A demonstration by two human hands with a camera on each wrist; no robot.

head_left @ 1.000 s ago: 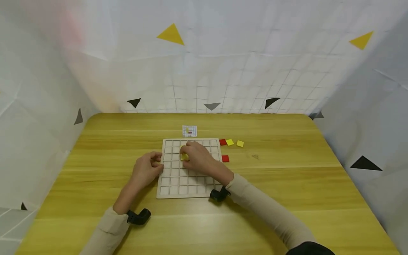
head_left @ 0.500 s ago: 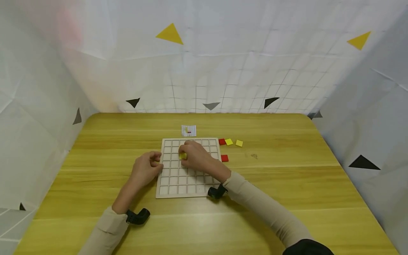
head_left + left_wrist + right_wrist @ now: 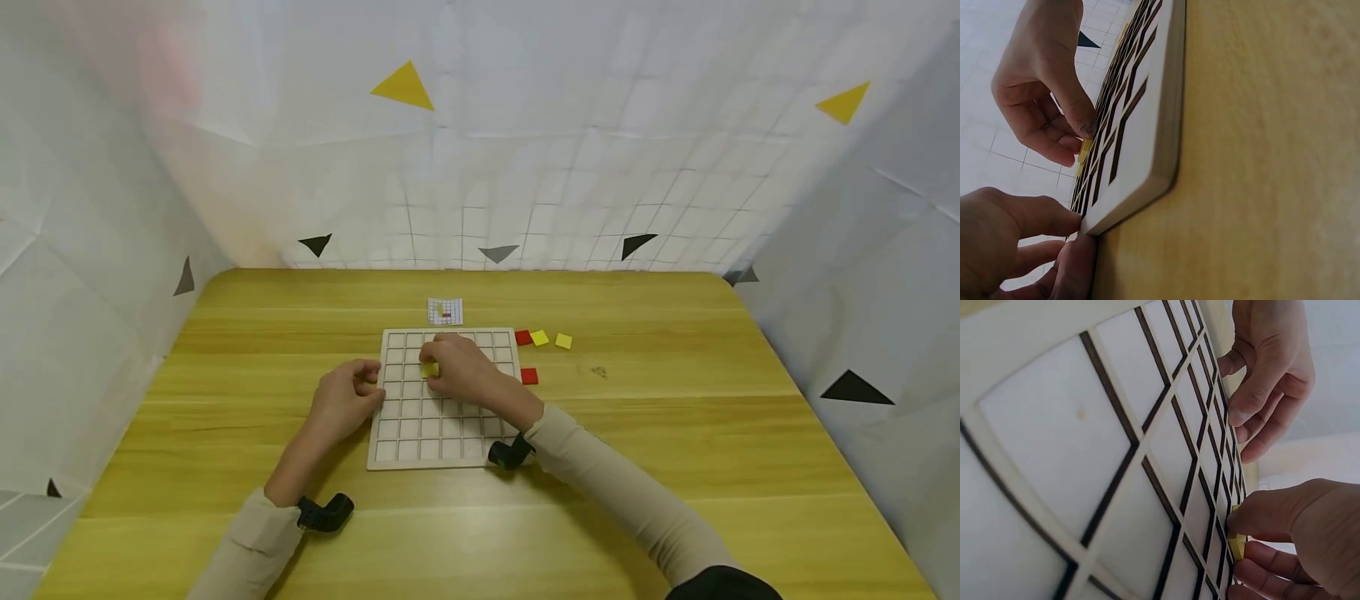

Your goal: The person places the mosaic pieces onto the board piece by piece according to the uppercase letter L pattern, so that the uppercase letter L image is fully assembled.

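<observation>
A pale wooden grid board (image 3: 431, 454) lies flat on the table, ruled into square cells. My right hand (image 3: 465, 367) is over its upper middle, pinching a small yellow square tile (image 3: 430, 370) between thumb and fingers. In the right wrist view that tile (image 3: 1237, 542) sits at the board's surface; the fingers hide part of it. At the board's left edge, my left hand (image 3: 345, 400) holds the rim with curled fingers. The left wrist view shows the left fingertips (image 3: 1066, 220) against the board's edge, thumb and finger on either side of the corner.
Right of the board lie two red tiles, one at the upper corner (image 3: 523, 337) and one lower (image 3: 529, 377), plus two yellow tiles, one nearer (image 3: 539, 338) and one farther right (image 3: 564, 341). A small printed grid card (image 3: 446, 312) lies beyond the board on the wooden table (image 3: 675, 417).
My right hand has shifted very slightly at the same spot on the board, the yellow tile still in its fingers. My left hand stays at the board's edge.
</observation>
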